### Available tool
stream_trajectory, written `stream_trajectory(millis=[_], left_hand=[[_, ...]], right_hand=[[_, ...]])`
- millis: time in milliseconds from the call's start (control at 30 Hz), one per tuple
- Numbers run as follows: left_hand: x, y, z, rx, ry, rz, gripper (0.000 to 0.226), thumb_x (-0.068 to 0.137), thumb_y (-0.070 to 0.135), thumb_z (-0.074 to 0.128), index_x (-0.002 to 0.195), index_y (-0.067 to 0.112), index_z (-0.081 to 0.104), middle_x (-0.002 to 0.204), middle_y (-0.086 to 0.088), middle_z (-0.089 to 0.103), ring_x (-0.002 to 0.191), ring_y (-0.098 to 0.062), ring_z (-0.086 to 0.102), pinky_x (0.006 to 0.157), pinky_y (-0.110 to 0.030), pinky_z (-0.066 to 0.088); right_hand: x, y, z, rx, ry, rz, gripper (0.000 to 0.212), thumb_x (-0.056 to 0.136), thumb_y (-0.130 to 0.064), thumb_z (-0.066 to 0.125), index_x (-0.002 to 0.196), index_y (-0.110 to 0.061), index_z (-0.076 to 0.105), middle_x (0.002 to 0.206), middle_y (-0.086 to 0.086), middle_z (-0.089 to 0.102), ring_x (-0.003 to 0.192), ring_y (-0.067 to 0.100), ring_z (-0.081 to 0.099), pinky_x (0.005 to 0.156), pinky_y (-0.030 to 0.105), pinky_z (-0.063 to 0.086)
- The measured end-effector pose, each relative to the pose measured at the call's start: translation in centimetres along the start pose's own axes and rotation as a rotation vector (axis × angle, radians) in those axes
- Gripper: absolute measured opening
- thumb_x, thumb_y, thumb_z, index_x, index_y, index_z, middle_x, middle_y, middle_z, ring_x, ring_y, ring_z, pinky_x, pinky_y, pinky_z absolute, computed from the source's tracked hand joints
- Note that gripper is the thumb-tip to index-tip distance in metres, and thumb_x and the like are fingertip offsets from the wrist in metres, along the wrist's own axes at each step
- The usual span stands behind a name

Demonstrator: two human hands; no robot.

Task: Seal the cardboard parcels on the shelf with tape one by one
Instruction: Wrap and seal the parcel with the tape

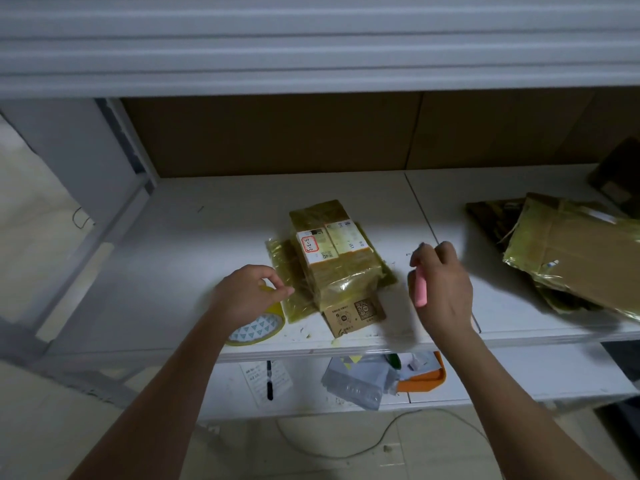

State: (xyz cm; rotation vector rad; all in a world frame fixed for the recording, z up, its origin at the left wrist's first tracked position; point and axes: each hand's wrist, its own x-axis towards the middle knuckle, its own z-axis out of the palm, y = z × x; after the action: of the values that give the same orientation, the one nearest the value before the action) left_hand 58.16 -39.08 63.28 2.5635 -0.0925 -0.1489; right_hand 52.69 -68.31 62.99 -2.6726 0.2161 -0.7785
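A small cardboard parcel [334,258] wrapped in yellowish tape lies in the middle of the white shelf [207,244], with white labels on top and QR codes on its near end. A yellow tape roll [258,329] rests on the shelf at the parcel's left front. My left hand [249,294] grips the roll, fingers pinched at the tape stretching to the parcel. My right hand [440,282] holds a pink cutter [420,289] just right of the parcel, blurred.
Larger tape-wrapped cardboard parcels [575,258] lie at the right of the shelf, with a dark box [616,174] behind them. The lower shelf holds a grey mailer bag [356,382], an orange tray [426,379], paper and a pen [270,382]. A cable runs across the floor.
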Motion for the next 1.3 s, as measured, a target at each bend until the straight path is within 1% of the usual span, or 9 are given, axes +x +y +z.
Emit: stream_trajectory(millis=[167, 300, 733, 833, 933, 1000, 1067, 1200, 1300], left_hand=[[0.0, 0.3, -0.2, 0.048, -0.015, 0.032, 0.024, 0.081, 0.056, 0.070, 0.071, 0.035, 0.065, 0.100, 0.019, 0.055, 0.092, -0.008, 0.056, 0.072, -0.026, 0.038], [-0.2, 0.4, -0.3, 0.085, -0.033, 0.046, 0.016, 0.085, 0.049, 0.066, 0.072, 0.040, 0.063, 0.099, 0.019, 0.063, 0.095, -0.008, 0.059, 0.069, -0.026, 0.036], [0.0, -0.8, -0.6, -0.108, -0.056, 0.020, 0.013, 0.089, 0.037, 0.068, 0.079, 0.030, 0.070, 0.100, 0.014, 0.067, 0.102, -0.009, 0.060, 0.081, -0.030, 0.041], [0.0, -1.0, -0.6, -0.187, -0.048, 0.008, 0.013, 0.087, 0.034, 0.071, 0.075, 0.030, 0.070, 0.093, 0.016, 0.068, 0.099, -0.009, 0.062, 0.082, -0.029, 0.044], [0.0, -1.0, -0.7, -0.256, -0.057, -0.001, 0.013, 0.086, 0.032, 0.073, 0.074, 0.027, 0.071, 0.091, 0.010, 0.070, 0.097, -0.012, 0.064, 0.085, -0.033, 0.048], [-0.1, -1.0, -0.9, -0.308, -0.074, -0.015, 0.012, 0.086, 0.030, 0.074, 0.075, 0.026, 0.071, 0.094, 0.005, 0.071, 0.097, -0.013, 0.064, 0.087, -0.035, 0.050], [-0.2, -1.1, -1.2, -0.351, -0.107, -0.011, 0.009, 0.086, 0.028, 0.074, 0.078, 0.024, 0.073, 0.095, 0.006, 0.071, 0.098, -0.009, 0.064, 0.084, -0.031, 0.050], [-0.3, -0.9, -1.6, -0.343, -0.154, 0.002, 0.011, 0.087, 0.029, 0.072, 0.083, 0.020, 0.074, 0.090, 0.017, 0.068, 0.089, 0.003, 0.060, 0.070, -0.021, 0.045], [-0.3, -0.9, -1.6, -0.339, -0.158, -0.005, 0.013, 0.088, 0.030, 0.071, 0.084, 0.019, 0.074, 0.093, 0.013, 0.069, 0.091, 0.000, 0.061, 0.073, -0.024, 0.046]], right_hand=[[-1.5, -8.0, 0.6, 0.754, -0.010, -0.230, 0.015, 0.082, 0.006, 0.056, 0.084, -0.008, 0.050, 0.081, -0.002, 0.057, 0.077, 0.008, 0.065, 0.057, 0.023, 0.050], [-2.7, -11.2, 3.0, 1.001, -0.154, -0.049, 0.006, 0.094, -0.006, 0.057, 0.096, -0.011, 0.053, 0.075, -0.003, 0.060, 0.065, 0.001, 0.058, 0.055, 0.010, 0.041], [-2.8, -9.3, 4.5, 0.890, -0.376, -0.091, 0.017, 0.090, -0.006, 0.058, 0.079, -0.018, 0.055, 0.070, -0.011, 0.060, 0.060, 0.001, 0.054, 0.054, 0.010, 0.039], [-3.0, -9.2, 4.8, 0.812, -0.452, -0.224, 0.016, 0.086, -0.005, 0.056, 0.073, -0.014, 0.051, 0.063, -0.008, 0.051, 0.056, 0.001, 0.049, 0.088, 0.016, 0.046], [-2.9, -8.9, 5.3, 0.815, -0.496, -0.255, 0.015, 0.084, -0.002, 0.054, 0.070, -0.001, 0.053, 0.060, 0.009, 0.054, 0.054, 0.010, 0.048, 0.119, 0.026, 0.020], [-3.0, -9.1, 5.1, 0.893, -0.495, -0.179, 0.016, 0.084, -0.004, 0.055, 0.069, -0.002, 0.053, 0.064, 0.016, 0.057, 0.058, 0.022, 0.054, 0.114, 0.024, 0.031], [-2.8, -9.3, 4.5, 0.956, -0.471, -0.084, 0.017, 0.083, -0.008, 0.055, 0.066, -0.012, 0.052, 0.067, 0.009, 0.061, 0.069, 0.025, 0.063, 0.083, 0.023, 0.051], [-2.3, -9.4, 3.8, 1.008, -0.502, 0.060, 0.026, 0.088, -0.003, 0.052, 0.065, -0.015, 0.050, 0.058, -0.011, 0.060, 0.056, -0.001, 0.061, 0.052, 0.009, 0.041], [-1.9, -9.4, 3.5, 1.145, -0.454, 0.208, 0.023, 0.095, -0.002, 0.050, 0.072, 0.000, 0.052, 0.070, 0.028, 0.062, 0.050, 0.011, 0.054, 0.045, 0.017, 0.037]])
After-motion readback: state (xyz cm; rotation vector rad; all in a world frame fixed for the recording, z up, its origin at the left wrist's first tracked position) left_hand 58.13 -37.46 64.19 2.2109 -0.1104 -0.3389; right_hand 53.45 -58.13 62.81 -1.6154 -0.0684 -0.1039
